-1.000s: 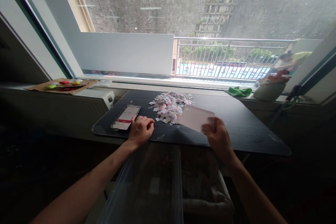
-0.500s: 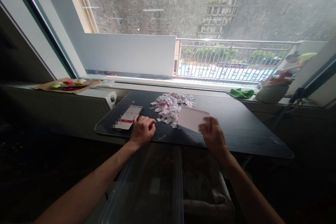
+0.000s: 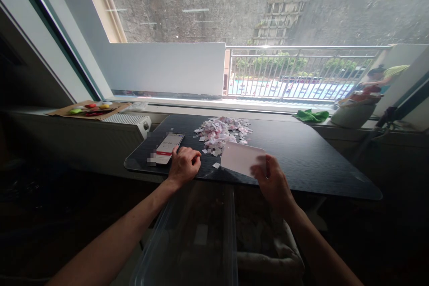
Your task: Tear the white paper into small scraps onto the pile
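My right hand (image 3: 273, 185) pinches the right end of a pale, flat, stiff-looking card (image 3: 239, 158) with rounded corners. The card is tilted over the near side of a heap of small paper scraps (image 3: 217, 132), with one loose scrap (image 3: 216, 166) by its lower left corner. My left hand (image 3: 185, 164) rests on the dark table (image 3: 301, 152), fingers curled in, nothing visible in them. It lies against the right side of a phone (image 3: 169, 148) showing a running timer; I cannot tell whether a finger presses the screen.
Below the table's front edge stand a clear plastic bin (image 3: 201, 205) and a pale-rimmed container (image 3: 268, 259). A radiator (image 3: 129, 120) is at the left. A green cloth (image 3: 311, 116) and a pot (image 3: 353, 114) sit on the sill. Beyond the window, a person (image 3: 385, 73) bends over.
My right hand has drawn the card slightly left and toward me, off part of the heap. One scrap now lies apart near the card's corner. The left hand stays by the phone.
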Demonstrator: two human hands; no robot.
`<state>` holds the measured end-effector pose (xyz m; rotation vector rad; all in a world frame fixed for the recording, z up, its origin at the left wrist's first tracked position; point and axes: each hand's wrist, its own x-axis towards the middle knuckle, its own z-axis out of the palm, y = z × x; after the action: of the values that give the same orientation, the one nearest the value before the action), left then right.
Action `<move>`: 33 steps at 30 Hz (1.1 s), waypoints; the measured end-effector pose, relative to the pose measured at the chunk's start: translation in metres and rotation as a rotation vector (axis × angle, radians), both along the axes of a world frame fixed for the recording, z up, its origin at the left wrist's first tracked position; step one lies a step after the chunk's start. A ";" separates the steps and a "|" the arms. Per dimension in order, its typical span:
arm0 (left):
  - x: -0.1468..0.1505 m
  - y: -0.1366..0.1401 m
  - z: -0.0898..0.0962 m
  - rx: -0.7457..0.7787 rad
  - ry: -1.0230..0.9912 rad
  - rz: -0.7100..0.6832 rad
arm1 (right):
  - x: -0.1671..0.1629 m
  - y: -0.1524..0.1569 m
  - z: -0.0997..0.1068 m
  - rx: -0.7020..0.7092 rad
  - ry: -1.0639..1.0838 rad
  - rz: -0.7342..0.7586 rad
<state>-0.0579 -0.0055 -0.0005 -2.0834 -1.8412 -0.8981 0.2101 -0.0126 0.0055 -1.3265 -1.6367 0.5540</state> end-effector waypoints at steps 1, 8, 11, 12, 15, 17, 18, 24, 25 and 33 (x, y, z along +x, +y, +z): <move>0.000 0.000 0.001 -0.007 -0.005 -0.002 | -0.001 0.002 -0.001 -0.002 0.023 0.010; 0.006 -0.002 0.019 -0.172 0.036 -0.248 | 0.011 0.030 -0.005 -0.086 0.224 -0.052; 0.013 0.001 0.033 -0.218 0.222 -0.423 | 0.012 0.032 -0.007 -0.111 0.302 -0.045; 0.015 0.002 0.038 -0.230 0.287 -0.456 | 0.011 0.032 -0.007 -0.115 0.311 -0.042; 0.023 0.008 0.048 -0.254 0.457 -0.491 | 0.010 0.030 -0.007 -0.116 0.311 -0.041; 0.029 0.010 0.051 -0.264 0.537 -0.472 | 0.010 0.030 -0.007 -0.105 0.300 -0.042; 0.031 0.010 0.052 -0.266 0.561 -0.454 | 0.010 0.029 -0.007 -0.099 0.294 -0.042; 0.039 0.009 0.037 -0.166 0.336 -0.395 | 0.009 0.027 -0.006 -0.085 0.284 -0.048; 0.038 0.008 0.034 -0.158 0.223 -0.376 | 0.009 0.027 -0.005 -0.081 0.279 -0.054; 0.020 0.000 0.032 -0.439 -1.059 -0.011 | 0.008 0.027 -0.005 -0.088 0.316 -0.055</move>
<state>-0.0379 -0.0053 0.0312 -1.9671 -2.6915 -2.0258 0.2177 0.0139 0.0002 -1.2706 -1.3272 0.7675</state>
